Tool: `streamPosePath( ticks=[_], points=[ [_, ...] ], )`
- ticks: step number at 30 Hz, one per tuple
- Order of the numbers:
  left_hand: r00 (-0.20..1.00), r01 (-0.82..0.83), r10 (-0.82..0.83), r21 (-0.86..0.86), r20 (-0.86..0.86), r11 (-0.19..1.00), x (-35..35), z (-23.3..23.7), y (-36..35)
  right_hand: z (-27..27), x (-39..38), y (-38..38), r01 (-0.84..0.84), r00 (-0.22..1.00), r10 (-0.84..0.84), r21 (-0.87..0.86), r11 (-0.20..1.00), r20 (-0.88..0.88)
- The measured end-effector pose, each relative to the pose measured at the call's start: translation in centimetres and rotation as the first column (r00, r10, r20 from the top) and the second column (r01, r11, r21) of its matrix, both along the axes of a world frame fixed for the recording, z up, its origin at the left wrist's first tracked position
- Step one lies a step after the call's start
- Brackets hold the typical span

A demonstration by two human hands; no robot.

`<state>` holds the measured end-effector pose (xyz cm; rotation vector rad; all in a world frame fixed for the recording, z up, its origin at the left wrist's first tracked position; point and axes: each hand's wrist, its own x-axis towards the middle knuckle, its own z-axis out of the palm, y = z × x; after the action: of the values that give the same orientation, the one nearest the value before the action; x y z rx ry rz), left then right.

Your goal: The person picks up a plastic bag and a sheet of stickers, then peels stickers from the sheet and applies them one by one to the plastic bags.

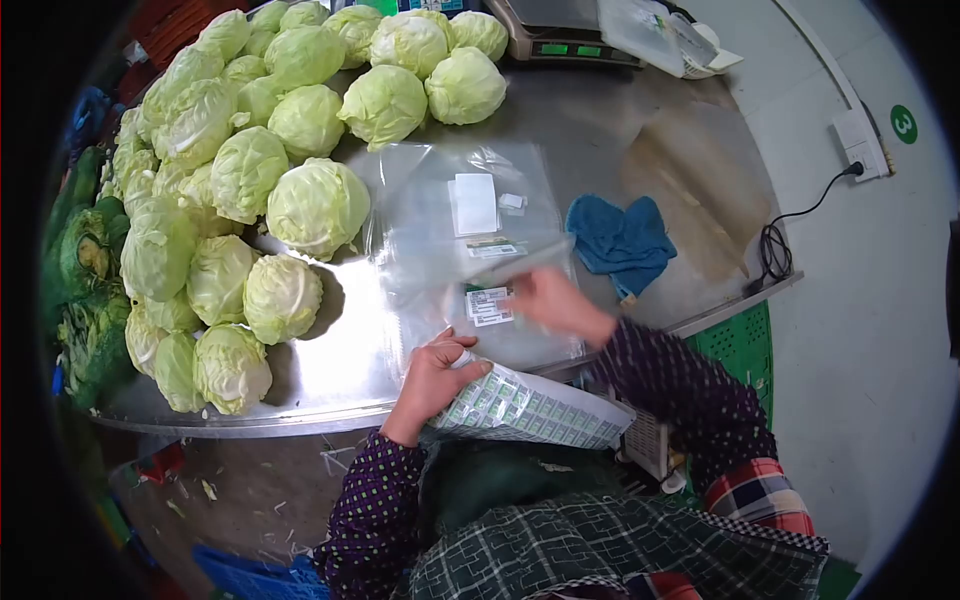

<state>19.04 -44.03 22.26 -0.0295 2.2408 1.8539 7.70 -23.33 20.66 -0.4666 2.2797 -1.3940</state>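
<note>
Left hand [440, 378] at the near edge of the counter [350, 345], fingers clamped on the left end of a sheet of labels [545, 408]. Right hand [552, 305], blurred, over flat clear plastic bags [412, 215], close to a white printed label [488, 306]; grasp of its fingers impossible to tell. To the left, heaped cabbages [317, 207]; to the right, a crumpled blue cloth [622, 242]; at the far side, a scale [575, 48].

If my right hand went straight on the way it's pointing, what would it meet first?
Probably the printed label on the clear plastic bags, just left of your right hand. The hand is blurred and its height is hard to judge, so it might pass above the label instead.
</note>
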Motion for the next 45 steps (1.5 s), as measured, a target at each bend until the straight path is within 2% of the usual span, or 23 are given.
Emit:
streamPosePath(
  ticks=[1,2,3,6,8,10,11,14,16,17,19,20,21,23,26,29,31,35,36,39,41,43,45],
  points=[
    [1.000,0.002,-0.002,-0.011,0.009,1.000,-0.1,0.1,-0.1,2.8,-3.4,-1.2,0.060,0.989,-0.075,0.116,0.991,0.126],
    [0.999,0.031,-0.031,-0.025,0.016,0.999,-0.3,0.2,-0.2,6.1,-6.5,-2.4,0.151,0.988,-0.151,-0.022,0.988,0.013],
    [0.998,0.066,-0.065,-0.038,0.022,0.997,-0.2,0.3,-0.3,4.4,-11.2,-2.8,0.227,0.860,-0.318,-0.259,0.939,-0.398],
    [0.999,0.022,-0.022,-0.001,0.041,1.000,0.0,0.3,-0.1,12.3,-10.5,-2.8,0.444,0.859,-0.489,-0.253,0.860,-0.154],
    [1.000,0.003,-0.003,0.017,0.018,1.000,-0.1,0.3,-0.2,10.5,-5.5,-0.8,0.225,0.945,-0.235,-0.073,0.972,-0.227],
    [1.000,0.007,-0.008,0.019,0.015,1.000,0.0,-0.1,-0.2,5.2,-0.9,0.2,0.280,0.957,-0.264,-0.150,0.948,0.120],
    [1.000,0.006,-0.006,0.025,0.024,1.000,0.2,-0.2,-0.2,3.4,-0.5,0.5,0.280,0.956,-0.263,-0.142,0.949,0.127],
    [0.996,0.061,-0.061,0.001,0.069,0.998,-0.3,0.0,-0.6,1.4,-1.0,0.5,0.297,0.954,-0.293,0.099,0.950,-0.057],
    [0.998,0.041,-0.041,-0.004,0.049,0.999,-0.1,0.6,-0.3,1.9,-1.9,1.7,0.276,0.902,-0.040,0.502,0.820,-0.430],
    [0.997,0.055,-0.054,-0.005,0.058,0.998,0.3,0.6,-0.3,1.9,-1.2,2.1,0.282,0.905,-0.053,0.503,0.817,-0.421],
    [0.996,0.002,0.001,-0.038,0.086,0.999,0.2,0.4,-0.3,2.2,-0.3,2.8,0.082,0.797,0.252,0.512,0.855,-0.549],
    [0.996,0.006,-0.003,-0.034,0.089,0.999,0.2,0.5,-0.1,3.7,1.8,0.9,-0.056,0.874,0.351,0.646,0.761,-0.337],
    [0.993,0.010,-0.012,0.015,0.118,1.000,0.2,0.7,-0.1,3.4,2.4,1.0,-0.049,0.881,0.337,0.644,0.763,-0.332],
    [0.990,-0.016,0.009,0.051,0.138,0.999,0.2,1.7,-0.5,1.8,2.0,0.4,-0.074,0.923,0.239,0.470,0.880,-0.303],
    [0.958,0.286,-0.288,0.175,-0.015,0.942,1.4,3.6,0.8,1.3,1.9,1.0,-0.128,0.929,0.238,0.359,0.925,-0.282],
    [0.996,0.092,-0.091,0.046,-0.021,0.995,0.5,0.9,1.0,3.5,-2.0,1.0,-0.252,0.939,0.310,0.310,0.917,-0.151],
    [0.987,0.164,-0.163,-0.018,0.007,0.986,0.3,-0.2,0.7,8.6,-8.8,0.0,0.175,0.914,-0.149,0.035,0.984,-0.378],
    [0.992,0.122,-0.121,-0.045,0.029,0.991,0.6,0.7,0.5,14.4,-8.5,-0.2,0.261,0.838,-0.363,-0.284,0.923,-0.408],
    [0.994,0.072,-0.071,-0.010,0.080,0.997,0.5,0.7,0.7,10.9,-6.1,0.3,0.197,0.960,-0.245,-0.293,0.936,-0.136],
    [0.985,0.148,-0.146,-0.008,0.092,0.989,0.2,0.3,0.2,3.5,-1.6,0.5,0.161,0.985,-0.159,-0.036,0.986,0.070],
    [0.981,0.151,-0.151,0.012,0.119,0.988,0.2,0.3,0.1,1.4,-1.7,1.1,0.215,0.943,-0.132,0.258,0.942,-0.305],
    [0.974,0.165,-0.170,0.040,0.151,0.985,0.7,0.3,0.2,1.6,-1.2,2.1,0.210,0.929,-0.056,0.398,0.893,-0.365],
    [0.988,0.085,-0.086,0.015,0.128,0.996,0.4,0.0,0.3,3.2,-1.1,2.7,0.081,0.781,0.305,0.573,0.816,-0.545]
  ],
)
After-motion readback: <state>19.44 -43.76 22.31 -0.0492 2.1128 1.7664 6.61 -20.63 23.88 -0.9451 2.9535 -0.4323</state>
